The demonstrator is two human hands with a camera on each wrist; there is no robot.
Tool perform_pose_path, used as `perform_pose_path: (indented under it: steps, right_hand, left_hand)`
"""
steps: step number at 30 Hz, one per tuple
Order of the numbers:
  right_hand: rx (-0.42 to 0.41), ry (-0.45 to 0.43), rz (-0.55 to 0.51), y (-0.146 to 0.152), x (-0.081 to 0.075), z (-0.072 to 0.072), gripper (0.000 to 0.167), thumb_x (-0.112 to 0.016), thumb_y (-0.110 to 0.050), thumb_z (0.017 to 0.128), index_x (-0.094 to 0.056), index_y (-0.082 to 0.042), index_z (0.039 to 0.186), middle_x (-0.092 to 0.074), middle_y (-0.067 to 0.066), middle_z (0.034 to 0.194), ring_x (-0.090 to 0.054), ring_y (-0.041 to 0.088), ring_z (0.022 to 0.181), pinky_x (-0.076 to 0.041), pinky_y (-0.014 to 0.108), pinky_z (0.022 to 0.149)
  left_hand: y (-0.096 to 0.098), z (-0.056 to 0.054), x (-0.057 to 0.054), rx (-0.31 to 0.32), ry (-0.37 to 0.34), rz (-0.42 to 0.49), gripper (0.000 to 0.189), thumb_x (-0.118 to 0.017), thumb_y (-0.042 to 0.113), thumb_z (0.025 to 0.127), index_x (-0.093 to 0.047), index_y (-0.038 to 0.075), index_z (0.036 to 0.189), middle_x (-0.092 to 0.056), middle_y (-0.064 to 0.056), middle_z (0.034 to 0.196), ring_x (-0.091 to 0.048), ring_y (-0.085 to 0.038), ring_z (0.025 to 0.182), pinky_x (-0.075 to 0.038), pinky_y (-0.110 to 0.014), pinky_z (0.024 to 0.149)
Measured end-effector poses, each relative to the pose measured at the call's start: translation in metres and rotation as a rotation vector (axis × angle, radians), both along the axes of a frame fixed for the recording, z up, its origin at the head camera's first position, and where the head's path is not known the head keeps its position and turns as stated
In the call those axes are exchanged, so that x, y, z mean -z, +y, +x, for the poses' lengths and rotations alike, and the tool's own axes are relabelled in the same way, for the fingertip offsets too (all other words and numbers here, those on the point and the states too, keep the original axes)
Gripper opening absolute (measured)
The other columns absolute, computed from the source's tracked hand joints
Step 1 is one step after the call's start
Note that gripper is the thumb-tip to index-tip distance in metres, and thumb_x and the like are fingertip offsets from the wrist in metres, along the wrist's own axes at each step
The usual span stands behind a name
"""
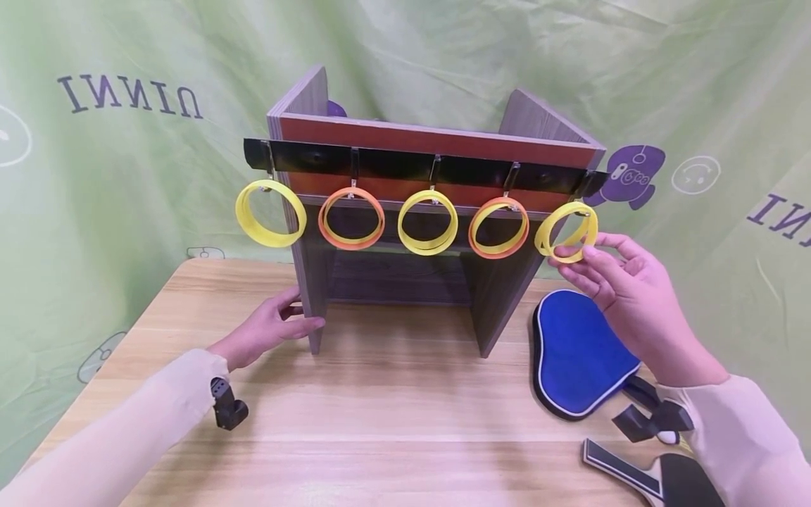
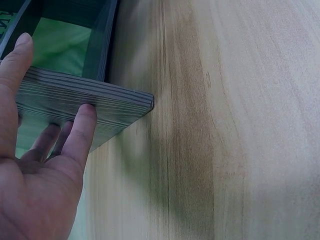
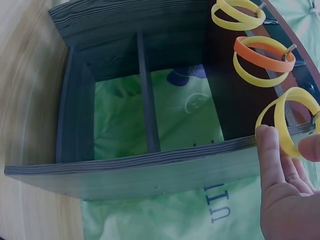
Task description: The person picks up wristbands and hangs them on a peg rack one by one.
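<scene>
A grey wood-grain stand [image 1: 507, 296] rises from the table, with a black strip of hooks [image 1: 393, 163] across its red front board. Yellow and orange wristbands hang from the hooks, such as an orange band [image 1: 323, 224] and a yellow band [image 1: 427, 250]. At the far right hook, my right hand [image 1: 640, 299] pinches a yellow wristband [image 3: 281, 120] between thumb and fingers. My left hand [image 1: 272, 327] grips the lower front edge of the stand's left side panel [image 2: 120, 97]. In the left wrist view, the thumb lies across the edge and the fingertips touch the outer face.
A blue paddle case [image 1: 586, 352] lies on the table [image 1: 380, 436] right of the stand. Nearer the front right is a table tennis paddle [image 1: 681, 479], partly behind the right sleeve. A green printed curtain [image 1: 158, 176] hangs close behind the table.
</scene>
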State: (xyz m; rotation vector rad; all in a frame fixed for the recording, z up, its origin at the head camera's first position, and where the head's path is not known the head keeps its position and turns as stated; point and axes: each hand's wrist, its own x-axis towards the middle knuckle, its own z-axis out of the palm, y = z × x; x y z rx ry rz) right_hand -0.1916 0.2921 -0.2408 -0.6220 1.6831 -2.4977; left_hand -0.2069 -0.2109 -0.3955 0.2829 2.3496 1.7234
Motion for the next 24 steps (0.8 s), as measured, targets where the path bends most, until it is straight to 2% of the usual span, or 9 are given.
perform_pose_path:
  steps: [6, 10, 14, 17, 20, 22, 24]
  right_hand:
    - [0.028, -0.014, 0.066, 0.0, 0.0, 0.001, 0.021, -0.049, -0.002, 0.109, -0.057, -0.003, 0.128, -0.079, 0.012, 0.119, -0.08, 0.024, 0.102, -0.064, 0.029, 0.091]
    - [0.04, -0.01, 0.089, 0.0, 0.002, 0.002, 0.019, -0.049, -0.002, 0.109, -0.057, -0.003, 0.126, -0.08, 0.012, 0.114, -0.081, 0.022, 0.098, -0.064, 0.028, 0.089]
    - [0.048, -0.008, 0.104, 0.0, 0.006, 0.004, 0.017, -0.048, -0.003, 0.109, -0.057, -0.002, 0.124, -0.081, 0.013, 0.11, -0.08, 0.023, 0.097, -0.064, 0.028, 0.089]
    - [0.052, -0.008, 0.13, -0.002, 0.012, 0.004, 0.015, -0.048, -0.004, 0.11, -0.057, -0.004, 0.122, -0.081, 0.012, 0.108, -0.08, 0.022, 0.098, -0.065, 0.028, 0.089]
    - [0.06, -0.015, 0.197, -0.006, 0.019, 0.004, 0.013, -0.048, -0.007, 0.11, -0.057, -0.006, 0.12, -0.081, 0.009, 0.106, -0.08, 0.02, 0.096, -0.065, 0.026, 0.088]
    - [0.068, -0.016, 0.253, -0.01, 0.025, 0.005, 0.012, -0.049, -0.009, 0.11, -0.058, -0.008, 0.119, -0.081, 0.006, 0.105, -0.08, 0.017, 0.094, -0.065, 0.024, 0.087]
    - [0.065, -0.011, 0.306, -0.013, 0.03, 0.006, 0.012, -0.05, -0.009, 0.11, -0.059, -0.009, 0.119, -0.08, 0.004, 0.103, -0.079, 0.016, 0.093, -0.065, 0.023, 0.086]
  left_hand:
    - [-0.001, 0.001, -0.001, 0.007, 0.012, -0.003, 0.077, -0.076, 0.026, 0.098, -0.036, 0.019, 0.163, -0.046, -0.021, 0.16, -0.043, -0.045, 0.148, -0.061, -0.04, 0.101]
    - [-0.002, 0.002, -0.001, 0.008, 0.011, -0.009, 0.077, -0.076, 0.027, 0.098, -0.036, 0.018, 0.163, -0.045, -0.022, 0.161, -0.043, -0.046, 0.148, -0.062, -0.04, 0.101]
    - [-0.004, 0.002, -0.001, 0.001, 0.028, -0.047, 0.074, -0.076, 0.029, 0.097, -0.041, 0.016, 0.16, -0.048, -0.02, 0.159, -0.046, -0.045, 0.146, -0.06, -0.032, 0.098]
    - [-0.006, 0.002, -0.002, -0.008, 0.066, -0.113, 0.07, -0.076, 0.032, 0.097, -0.045, 0.014, 0.158, -0.052, -0.017, 0.156, -0.049, -0.043, 0.144, -0.057, -0.029, 0.099]
    - [-0.007, 0.003, -0.005, -0.016, 0.112, -0.183, 0.066, -0.076, 0.035, 0.097, -0.049, 0.013, 0.154, -0.058, -0.015, 0.151, -0.054, -0.04, 0.14, -0.055, -0.036, 0.104]
    - [-0.007, 0.005, -0.008, -0.018, 0.156, -0.241, 0.062, -0.075, 0.037, 0.097, -0.053, 0.012, 0.15, -0.063, -0.012, 0.146, -0.058, -0.037, 0.137, -0.054, -0.044, 0.108]
    - [-0.007, 0.006, -0.011, -0.007, 0.223, -0.306, 0.058, -0.075, 0.036, 0.098, -0.057, 0.01, 0.146, -0.068, -0.011, 0.14, -0.062, -0.036, 0.132, -0.053, -0.052, 0.109]
